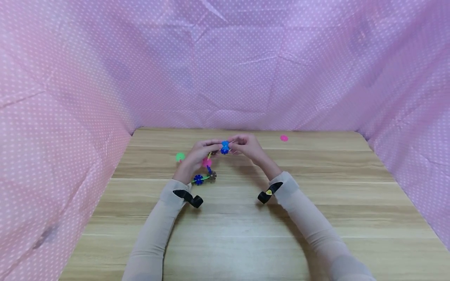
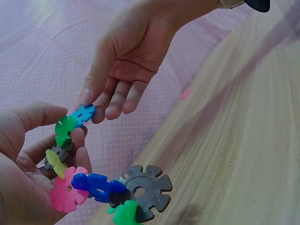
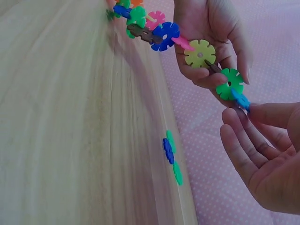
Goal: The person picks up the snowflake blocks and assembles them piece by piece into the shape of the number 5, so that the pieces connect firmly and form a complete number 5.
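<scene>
A chain of notched plastic snowflake discs (image 3: 165, 36) in blue, green, pink, yellow and brown hangs from my left hand (image 1: 198, 154). Its fingers grip the upper end, with thumb and fingertips at a green disc (image 2: 64, 130). A light-blue disc (image 2: 83, 115) is joined to that green one at the chain's tip. Thumb and index finger of my right hand (image 1: 249, 148) pinch this light-blue disc, while the other fingers extend beside it. In the head view, the left hand and wrist cover part of the chain, whose lower discs hang past that wrist.
On the wooden table (image 1: 225, 234), a loose pink disc (image 1: 284, 138) lies near the far edge, to the right. A green disc (image 1: 180, 157) shows left of my left hand. The right wrist view has a dark-blue disc (image 3: 168, 151) between two green ones. Pink dotted cloth (image 1: 225, 70) surrounds the table.
</scene>
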Available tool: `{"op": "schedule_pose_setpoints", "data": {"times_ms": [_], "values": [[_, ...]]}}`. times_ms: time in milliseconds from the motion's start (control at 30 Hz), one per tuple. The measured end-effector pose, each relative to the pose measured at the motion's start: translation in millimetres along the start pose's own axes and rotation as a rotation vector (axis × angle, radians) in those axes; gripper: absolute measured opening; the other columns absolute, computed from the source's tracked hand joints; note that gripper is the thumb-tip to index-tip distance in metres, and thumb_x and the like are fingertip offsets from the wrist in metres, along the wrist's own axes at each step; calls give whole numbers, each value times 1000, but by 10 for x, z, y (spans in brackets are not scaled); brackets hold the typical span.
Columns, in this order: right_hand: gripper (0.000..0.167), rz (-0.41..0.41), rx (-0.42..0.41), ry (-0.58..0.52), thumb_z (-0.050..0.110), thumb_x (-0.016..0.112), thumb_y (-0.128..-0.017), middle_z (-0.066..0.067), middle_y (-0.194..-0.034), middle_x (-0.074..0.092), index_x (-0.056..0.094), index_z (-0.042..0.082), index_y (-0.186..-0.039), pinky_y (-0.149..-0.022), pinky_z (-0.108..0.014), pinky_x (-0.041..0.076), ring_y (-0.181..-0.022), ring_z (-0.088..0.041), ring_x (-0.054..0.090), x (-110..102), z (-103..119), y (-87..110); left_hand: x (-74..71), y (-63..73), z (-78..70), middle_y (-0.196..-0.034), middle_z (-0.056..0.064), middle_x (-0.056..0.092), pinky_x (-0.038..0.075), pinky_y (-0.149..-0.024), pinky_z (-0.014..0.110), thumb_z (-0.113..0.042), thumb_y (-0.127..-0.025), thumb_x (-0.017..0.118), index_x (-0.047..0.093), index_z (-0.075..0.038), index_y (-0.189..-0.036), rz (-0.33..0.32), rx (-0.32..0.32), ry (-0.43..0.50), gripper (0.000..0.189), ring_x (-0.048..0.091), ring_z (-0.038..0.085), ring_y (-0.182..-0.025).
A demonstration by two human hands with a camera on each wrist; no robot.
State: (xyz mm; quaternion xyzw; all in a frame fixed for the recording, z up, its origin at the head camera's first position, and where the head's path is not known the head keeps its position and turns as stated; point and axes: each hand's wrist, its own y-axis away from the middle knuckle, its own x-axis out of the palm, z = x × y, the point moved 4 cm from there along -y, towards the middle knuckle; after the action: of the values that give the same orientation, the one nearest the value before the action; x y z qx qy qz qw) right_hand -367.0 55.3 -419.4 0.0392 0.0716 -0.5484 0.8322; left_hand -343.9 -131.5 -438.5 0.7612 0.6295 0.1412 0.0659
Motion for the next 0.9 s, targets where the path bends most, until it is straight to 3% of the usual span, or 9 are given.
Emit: {"op": "schedule_pose_setpoints", "data": {"times_ms": [133,200,267,400,500,600,900], "values": [[26,21,-4,13,8,66,-99,-25,-98,74,67,-11,-117,-90,-64,55,-75,-17,74,-36,-18,-15,-32,-1,-9,-104,-2,71,43,-115,51,-18,-96,73,70,-4,-127,-13,-1,-12,34,57,37,-124],[27,31,-3,41,9,64,-100,-32,-104,71,67,-10,-119,-90,-65,55,-77,-19,74,-68,-32,-41,-59,-2,-13,-107,-3,71,44,-113,48,-18,-96,72,70,-5,-127,-20,0,-29,34,59,35,-121],[26,45,1,88,7,65,-99,-34,-107,70,67,-9,-119,-89,-64,56,-83,-29,75,-103,-55,-80,-86,-5,-15,-109,-4,70,44,-112,46,-19,-96,73,70,-7,-128,-26,-9,-38,34,60,30,-117],[26,95,16,284,4,67,-96,-29,-107,72,68,-6,-119,-87,-54,60,-96,-41,70,-163,-101,-171,-113,-1,-30,-116,-3,67,45,-113,46,-20,-96,72,70,-9,-128,-29,-28,-45,34,61,24,-114],[26,143,34,442,4,68,-94,-24,-110,73,69,-3,-120,-86,-41,59,-100,-36,69,-190,-149,-250,-118,11,-48,-120,-1,65,43,-116,49,-19,-96,72,70,-8,-129,-22,-38,-31,35,59,29,-121],[27,181,43,528,6,70,-93,-21,-112,72,69,-2,-119,-88,-35,57,-102,-30,68,-209,-206,-329,-122,23,-57,-125,-1,63,42,-118,49,-19,-96,72,69,-8,-130,-15,-45,-32,35,56,33,-127],[38,275,52,528,7,76,-91,-20,-109,71,66,-1,-126,-83,-28,56,-97,-25,65,-248,-361,-508,-149,9,-50,-127,-1,62,42,-117,49,-20,-96,72,70,-9,-130,-16,-49,-25,35,61,21,-111]]}}
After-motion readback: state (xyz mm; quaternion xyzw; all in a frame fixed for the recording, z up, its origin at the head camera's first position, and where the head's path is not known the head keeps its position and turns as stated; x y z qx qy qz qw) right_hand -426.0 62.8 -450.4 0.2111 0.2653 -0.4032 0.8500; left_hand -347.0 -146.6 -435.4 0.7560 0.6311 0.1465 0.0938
